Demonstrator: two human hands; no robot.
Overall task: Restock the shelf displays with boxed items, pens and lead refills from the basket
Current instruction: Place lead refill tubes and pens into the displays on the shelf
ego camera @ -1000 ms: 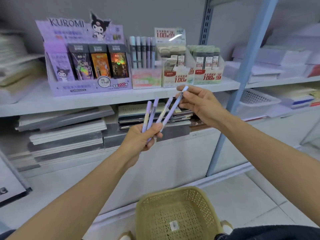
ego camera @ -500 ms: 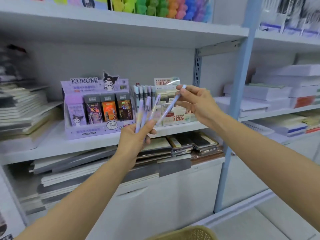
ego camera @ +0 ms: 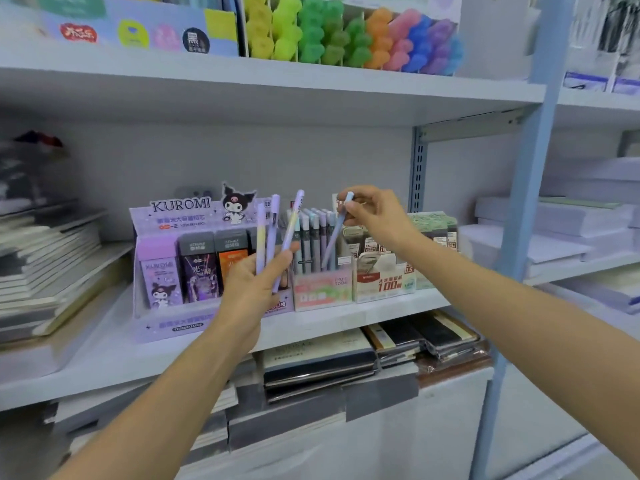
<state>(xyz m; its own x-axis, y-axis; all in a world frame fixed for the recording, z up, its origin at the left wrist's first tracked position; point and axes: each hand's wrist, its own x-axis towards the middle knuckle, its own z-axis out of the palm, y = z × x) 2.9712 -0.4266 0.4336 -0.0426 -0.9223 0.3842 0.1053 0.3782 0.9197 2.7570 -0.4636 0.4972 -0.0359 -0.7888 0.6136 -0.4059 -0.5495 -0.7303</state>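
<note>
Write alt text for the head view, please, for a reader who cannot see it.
The right hand pinches a pen by its top, its lower end at the pen box on the shelf. The left hand grips three more pens before a Kuromi display.

I'm facing white shelving [ego camera: 311,95] on a grey back wall [ego camera: 242,157]. Pale blue upright [ego camera: 530,188] at my 2 o'clock, slotted rail [ego camera: 418,174] just left of it. Light soft, even.
</note>
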